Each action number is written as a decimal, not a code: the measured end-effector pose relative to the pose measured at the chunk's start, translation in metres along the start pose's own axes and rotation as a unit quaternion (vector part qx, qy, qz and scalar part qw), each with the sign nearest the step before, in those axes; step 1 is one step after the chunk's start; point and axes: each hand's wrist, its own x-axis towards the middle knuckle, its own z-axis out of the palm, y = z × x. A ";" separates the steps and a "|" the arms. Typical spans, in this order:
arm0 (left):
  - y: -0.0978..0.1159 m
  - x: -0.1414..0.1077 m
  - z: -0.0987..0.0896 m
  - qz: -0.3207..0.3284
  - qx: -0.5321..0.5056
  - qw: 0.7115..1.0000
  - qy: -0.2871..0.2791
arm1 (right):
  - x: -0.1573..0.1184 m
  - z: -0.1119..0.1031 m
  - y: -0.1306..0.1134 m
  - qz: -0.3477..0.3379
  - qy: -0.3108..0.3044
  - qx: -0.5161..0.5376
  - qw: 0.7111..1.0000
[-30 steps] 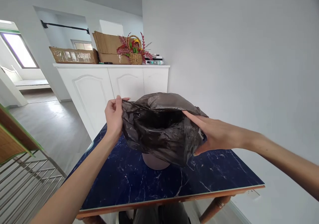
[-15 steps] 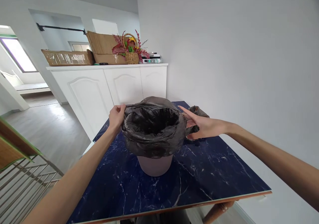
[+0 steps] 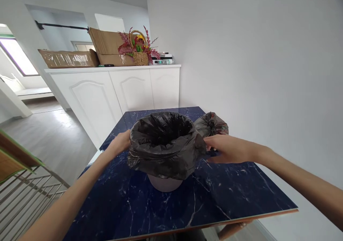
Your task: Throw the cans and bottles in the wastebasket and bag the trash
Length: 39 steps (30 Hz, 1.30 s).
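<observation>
A black garbage bag [image 3: 163, 160] lines a small greyish trash can [image 3: 164, 184], its edge folded down over the rim all round. The can stands upright on a dark blue marbled table, with only its lower wall showing. At the bag's left side is my left hand [image 3: 120, 143], closed, its fingertips partly hidden against the plastic. My right hand [image 3: 226, 149] pinches the loose plastic on the right side between thumb and fingers. Just behind that hand lies a filled, knotted garbage bag [image 3: 214, 124].
A white cabinet [image 3: 134, 87] stands beyond the table [image 3: 235, 194], bearing cardboard boxes [image 3: 69, 59], a flower basket [image 3: 140, 59] and a plastic bottle. A grey wall runs along the right. At lower left is a metal rack [image 3: 29, 194].
The bag's far edge has come down over the back of the rim, and its front hangs lower. Both hands have moved down, and the knotted bag shows more fully.
</observation>
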 end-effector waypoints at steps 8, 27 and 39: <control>0.016 -0.064 -0.005 0.049 -0.206 0.976 -0.058 | -0.032 0.013 -0.041 -0.072 0.250 -0.053 0.964; -0.101 -0.132 0.060 0.070 0.003 0.988 -0.136 | 0.047 -0.093 -0.119 -0.033 0.025 0.096 0.995; -0.110 -0.150 0.059 0.082 0.050 0.989 -0.114 | 0.169 -0.033 -0.138 -0.080 -0.201 0.013 0.976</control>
